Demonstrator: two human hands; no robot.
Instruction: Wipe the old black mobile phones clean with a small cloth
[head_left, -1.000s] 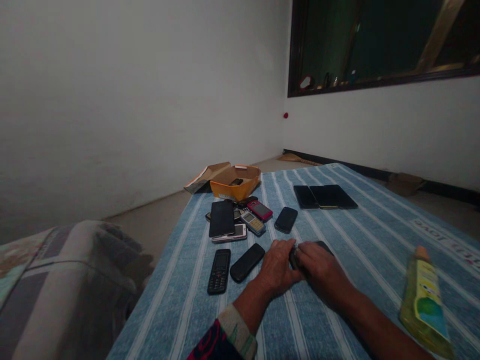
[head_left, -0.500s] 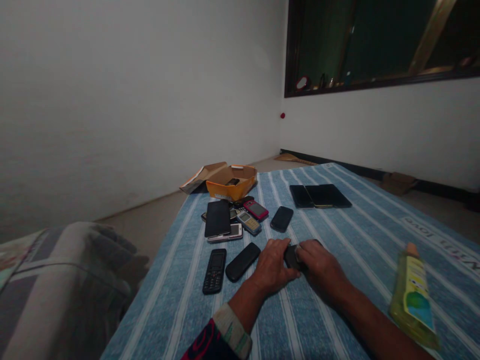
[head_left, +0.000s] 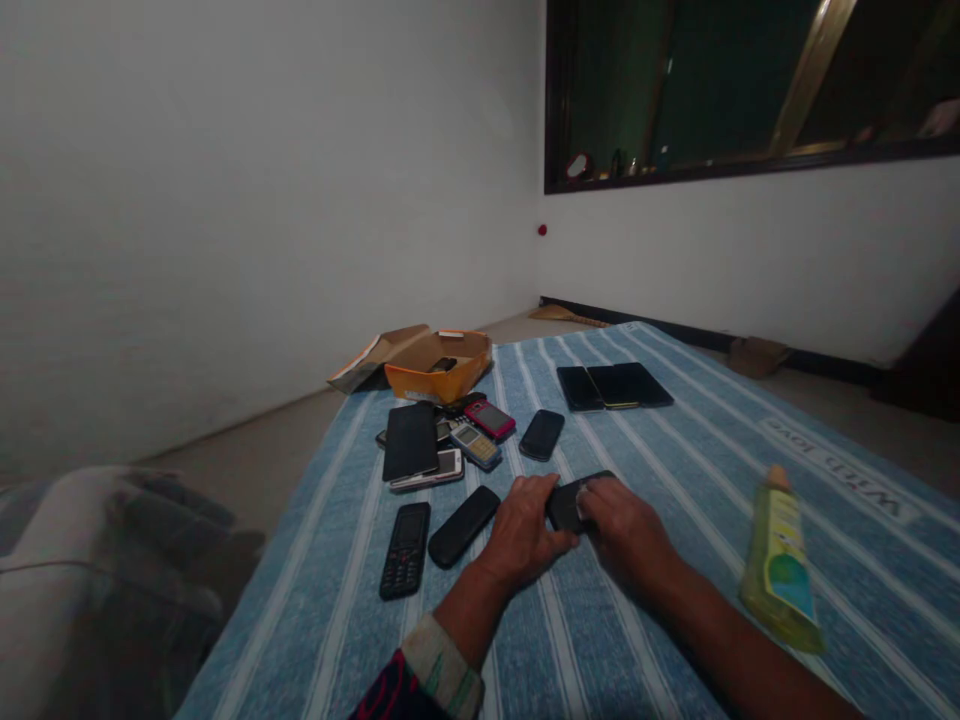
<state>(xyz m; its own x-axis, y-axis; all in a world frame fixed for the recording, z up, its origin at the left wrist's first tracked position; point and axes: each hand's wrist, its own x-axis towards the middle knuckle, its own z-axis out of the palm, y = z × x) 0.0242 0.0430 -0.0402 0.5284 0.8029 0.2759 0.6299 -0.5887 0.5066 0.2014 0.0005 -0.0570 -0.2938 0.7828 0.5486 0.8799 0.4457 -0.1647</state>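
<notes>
A black phone (head_left: 568, 504) lies flat on the striped cloth between my two hands. My left hand (head_left: 527, 528) grips its left end, with fingers over the far edge and thumb along the near edge. The closed fingers of my right hand (head_left: 621, 520) press on its upper face; a small pale bit shows at the fingertips, too small to name. Left of my left hand are a black phone lying face down (head_left: 464, 527) and a keypad phone (head_left: 406, 551). Beyond my hands rests a dark phone (head_left: 542, 435).
Several phones, including a pink one (head_left: 490, 418) and a blue-grey one (head_left: 475, 446), lie piled near an open yellow cardboard box (head_left: 439, 384). Dark flat devices (head_left: 615, 386) sit at the far right. A bottle of yellow liquid (head_left: 781, 570) lies right of my right arm.
The view has turned slightly right, so the scene sits further left. My right hand has shifted over the phone, and more of the phone's far edge now shows.
</notes>
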